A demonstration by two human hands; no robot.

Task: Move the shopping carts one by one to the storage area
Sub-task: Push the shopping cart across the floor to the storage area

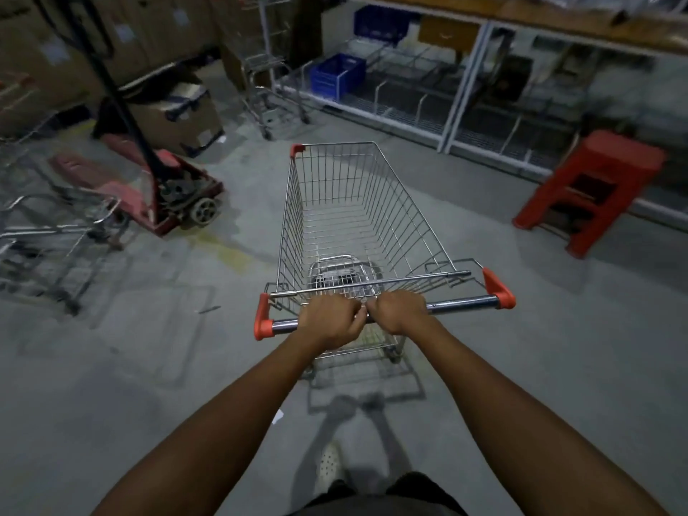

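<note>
Left hand [329,322], right hand [400,310] side by side, both gripping shopping cart [353,202] handle [461,303]; red stool [592,180] ahead right.

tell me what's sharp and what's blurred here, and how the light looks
Head view: the shopping cart, with the left hand and right hand gripping its handle, is fairly sharp; the head view's edges smear, worst on the parked carts at left and the shelving; light is dim, with a soft shadow on the floor under the cart.
</note>
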